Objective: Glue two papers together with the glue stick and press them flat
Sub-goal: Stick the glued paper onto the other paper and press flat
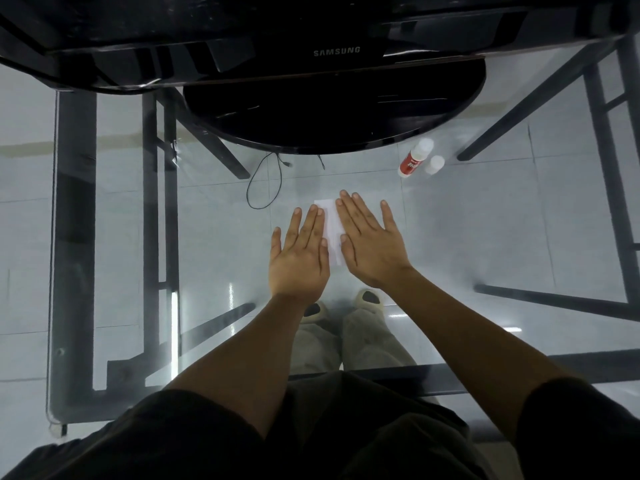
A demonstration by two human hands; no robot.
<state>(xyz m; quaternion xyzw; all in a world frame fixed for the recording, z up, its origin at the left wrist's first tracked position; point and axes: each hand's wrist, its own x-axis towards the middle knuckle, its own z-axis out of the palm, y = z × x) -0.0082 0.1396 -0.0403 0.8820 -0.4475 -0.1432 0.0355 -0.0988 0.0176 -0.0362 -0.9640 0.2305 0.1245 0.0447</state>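
A small white paper (331,227) lies flat on the glass table (214,244) in the middle of the view. My left hand (300,252) rests palm down on its left side, fingers spread. My right hand (370,237) lies palm down over its right side, fingers spread too. Only a narrow strip of paper shows between the two hands, so I cannot tell whether it is one sheet or two. A red and white glue stick (414,159) lies on its side at the back right, and its white cap (434,164) stands just to its right.
A black Samsung monitor (336,51) on a round black base (332,116) stands at the back of the table. A thin black cable (265,183) loops in front of the base. Black table legs and a tiled floor show through the glass.
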